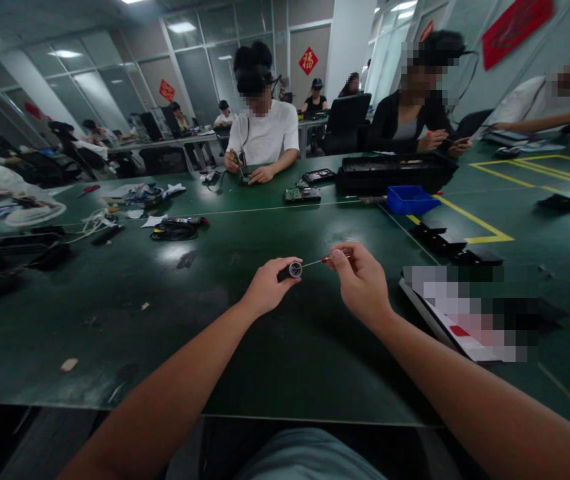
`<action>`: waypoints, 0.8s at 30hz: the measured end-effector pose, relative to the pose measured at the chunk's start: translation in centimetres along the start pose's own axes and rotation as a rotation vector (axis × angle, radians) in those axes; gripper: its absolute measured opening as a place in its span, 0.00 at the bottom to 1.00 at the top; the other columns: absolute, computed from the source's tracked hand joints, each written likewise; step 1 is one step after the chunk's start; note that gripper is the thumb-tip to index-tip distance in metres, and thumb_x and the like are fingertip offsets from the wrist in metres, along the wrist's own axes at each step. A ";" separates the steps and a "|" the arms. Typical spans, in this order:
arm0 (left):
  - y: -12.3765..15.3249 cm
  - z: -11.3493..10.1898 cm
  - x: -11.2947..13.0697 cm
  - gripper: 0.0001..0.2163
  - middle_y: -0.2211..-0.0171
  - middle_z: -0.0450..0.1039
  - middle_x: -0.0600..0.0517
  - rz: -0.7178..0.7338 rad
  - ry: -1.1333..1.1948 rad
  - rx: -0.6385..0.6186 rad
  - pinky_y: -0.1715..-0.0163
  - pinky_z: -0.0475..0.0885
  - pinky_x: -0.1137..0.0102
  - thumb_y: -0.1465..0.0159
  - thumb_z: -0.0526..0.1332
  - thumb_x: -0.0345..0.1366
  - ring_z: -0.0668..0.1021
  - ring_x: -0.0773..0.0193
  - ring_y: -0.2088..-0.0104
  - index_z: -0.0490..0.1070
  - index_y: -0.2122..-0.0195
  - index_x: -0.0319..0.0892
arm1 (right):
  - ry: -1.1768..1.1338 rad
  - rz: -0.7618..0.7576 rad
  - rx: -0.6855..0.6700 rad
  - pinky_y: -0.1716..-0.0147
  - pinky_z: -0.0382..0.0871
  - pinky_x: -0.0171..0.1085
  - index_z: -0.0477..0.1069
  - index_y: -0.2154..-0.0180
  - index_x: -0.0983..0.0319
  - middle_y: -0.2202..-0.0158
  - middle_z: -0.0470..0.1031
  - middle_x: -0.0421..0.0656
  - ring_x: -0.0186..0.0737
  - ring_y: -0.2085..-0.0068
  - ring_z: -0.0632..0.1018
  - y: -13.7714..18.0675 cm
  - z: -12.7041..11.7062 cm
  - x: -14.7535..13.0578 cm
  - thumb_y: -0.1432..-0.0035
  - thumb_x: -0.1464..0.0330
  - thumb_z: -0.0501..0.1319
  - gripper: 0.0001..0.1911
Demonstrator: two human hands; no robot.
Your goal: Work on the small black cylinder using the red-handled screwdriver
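Note:
Over the middle of the green table (245, 353), my left hand (269, 285) is closed around a small black cylindrical part (295, 269) with a pale ring and a dark hollow at its end. The kind of part is too small to make out. Between the fingers of my right hand (362, 280) is a screwdriver (329, 258) with a red handle and a thin metal shaft. Its shaft points left, and the tip meets the ringed end of the part or lies just beside it; I cannot tell which.
A white box or booklet (445, 320), partly blurred out, lies right of my right arm. Beyond it are black pieces (445, 241) and a blue bin (411, 199). A coiled black cable (175, 229) lies left. Across the table, a person in white (265, 130) works near hard drives (303, 195).

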State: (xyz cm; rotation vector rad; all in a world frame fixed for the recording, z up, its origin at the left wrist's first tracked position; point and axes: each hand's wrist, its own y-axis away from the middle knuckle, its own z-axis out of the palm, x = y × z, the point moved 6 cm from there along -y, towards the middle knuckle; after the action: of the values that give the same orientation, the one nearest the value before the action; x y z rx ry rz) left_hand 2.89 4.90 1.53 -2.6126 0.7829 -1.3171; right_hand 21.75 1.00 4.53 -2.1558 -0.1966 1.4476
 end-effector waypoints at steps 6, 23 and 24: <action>0.0 -0.3 -0.2 0.17 0.48 0.77 0.49 -0.010 -0.024 0.028 0.42 0.67 0.56 0.36 0.66 0.31 0.75 0.54 0.46 0.74 0.45 0.47 | 0.097 -0.008 0.015 0.67 0.70 0.40 0.73 0.64 0.58 0.70 0.79 0.42 0.40 0.69 0.78 -0.1 -0.4 -0.9 0.34 0.57 0.58 0.13; -0.1 -0.6 -0.6 0.17 0.48 0.78 0.49 0.018 -0.087 0.052 0.42 0.67 0.55 0.37 0.68 0.30 0.76 0.54 0.46 0.76 0.47 0.47 | 0.115 -0.077 -0.157 0.62 0.72 0.42 0.73 0.59 0.58 0.64 0.82 0.44 0.45 0.63 0.82 -0.1 0.7 -0.9 0.36 0.62 0.58 0.08; -0.1 -0.5 -0.6 0.17 0.48 0.78 0.49 0.017 -0.089 0.048 0.42 0.67 0.55 0.37 0.68 0.30 0.76 0.54 0.46 0.76 0.47 0.47 | 0.108 -0.059 -0.162 0.63 0.72 0.41 0.73 0.59 0.58 0.65 0.82 0.43 0.44 0.65 0.82 0.0 0.8 -0.9 0.36 0.62 0.58 0.09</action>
State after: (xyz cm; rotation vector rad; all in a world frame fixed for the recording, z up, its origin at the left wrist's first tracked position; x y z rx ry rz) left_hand 2.22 5.32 1.45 -2.6012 0.7491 -1.1914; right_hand 20.72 0.94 5.03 -2.3303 -0.3459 1.3180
